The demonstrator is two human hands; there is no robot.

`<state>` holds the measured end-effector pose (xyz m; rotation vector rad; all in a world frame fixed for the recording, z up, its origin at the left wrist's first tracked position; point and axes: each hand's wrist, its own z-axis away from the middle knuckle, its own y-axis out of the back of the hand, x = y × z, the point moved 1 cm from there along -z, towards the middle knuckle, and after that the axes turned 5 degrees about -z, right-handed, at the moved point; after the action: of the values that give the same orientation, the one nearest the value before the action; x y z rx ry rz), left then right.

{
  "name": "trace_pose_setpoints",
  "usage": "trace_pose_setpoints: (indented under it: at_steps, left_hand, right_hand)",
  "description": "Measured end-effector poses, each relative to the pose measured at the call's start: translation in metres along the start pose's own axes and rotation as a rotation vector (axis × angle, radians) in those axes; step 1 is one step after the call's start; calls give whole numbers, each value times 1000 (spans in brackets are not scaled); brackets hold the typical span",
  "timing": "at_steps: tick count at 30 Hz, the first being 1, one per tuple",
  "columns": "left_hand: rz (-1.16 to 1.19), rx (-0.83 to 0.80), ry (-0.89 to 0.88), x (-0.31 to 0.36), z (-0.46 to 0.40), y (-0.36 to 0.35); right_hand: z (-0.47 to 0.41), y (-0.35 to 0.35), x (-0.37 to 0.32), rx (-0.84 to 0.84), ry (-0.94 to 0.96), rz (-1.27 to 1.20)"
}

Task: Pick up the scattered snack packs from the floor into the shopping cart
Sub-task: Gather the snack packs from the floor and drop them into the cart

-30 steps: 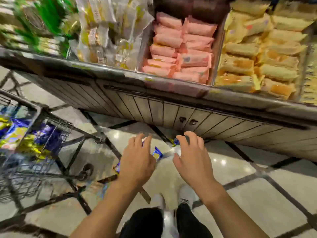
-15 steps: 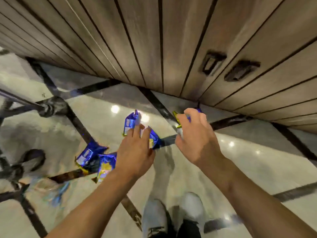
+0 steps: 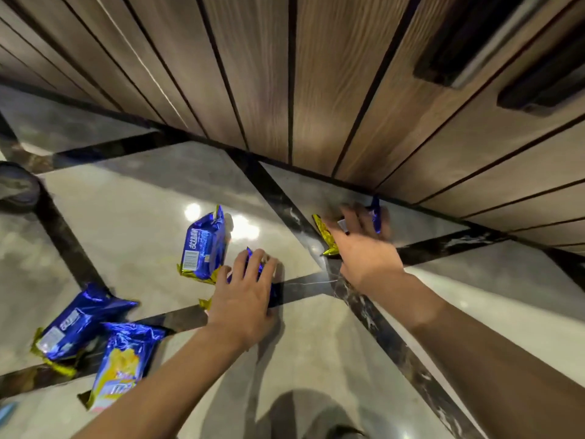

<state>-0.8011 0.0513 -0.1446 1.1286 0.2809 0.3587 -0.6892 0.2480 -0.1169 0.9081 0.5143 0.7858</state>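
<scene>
1. Polished pale stone makes up the floor point(image 3: 133, 236), crossed by dark marble strips and dotted with ceiling-light glare; a dark rounded object, perhaps a wheel point(image 3: 17, 188), sits at its far-left edge.
2. At the lower left we see two blue snack packs overlapping: one back-up pack point(image 3: 76, 327) with gold ends, and a pack with yellow print point(image 3: 122, 365) lying partly over it.
3. Nearer the middle, a third blue pack point(image 3: 204, 245) lies barcode-up on the pale stone, just beside our left hand.
4. Our left hand point(image 3: 243, 299) presses down on a blue pack point(image 3: 254, 263), fingers curled over its top, where two dark strips meet.
5. Our right hand point(image 3: 361, 248) covers a blue-and-gold pack point(image 3: 326, 237) close to the foot of the cabinet; motion blur hides the fingers, so we cannot tell whether it grips.
6. Wood-grain panels with dark grooves form the cabinet front point(image 3: 332, 90) along the floor's far edge, with two dark recessed handles point(image 3: 468, 52) at the upper right.
</scene>
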Motion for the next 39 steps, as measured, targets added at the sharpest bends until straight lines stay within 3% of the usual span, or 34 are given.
trace_pose_setpoints:
  at_steps: [7,11,18,26,33,39]
  left_hand:
    - [8,-71,46,7,-1,-2]
    - [140,32,26,4,-1,0]
    - [307,197,106,-18,0,60]
    - [497,363,264,-25,103,281]
    - [532,378,413,-33,284,538]
    - [506,445,616,-59,425,654]
  right_hand:
    - [-8,-13,0,62,70,127]
    - [-10,-19,-6,178,96,87]
    - [9,29,-24,188,113,-107]
    - [161,215,-81,412,113,-618]
    - [354,437,-140,466,149,-631]
    - [462,546,-209,496,245,-665]
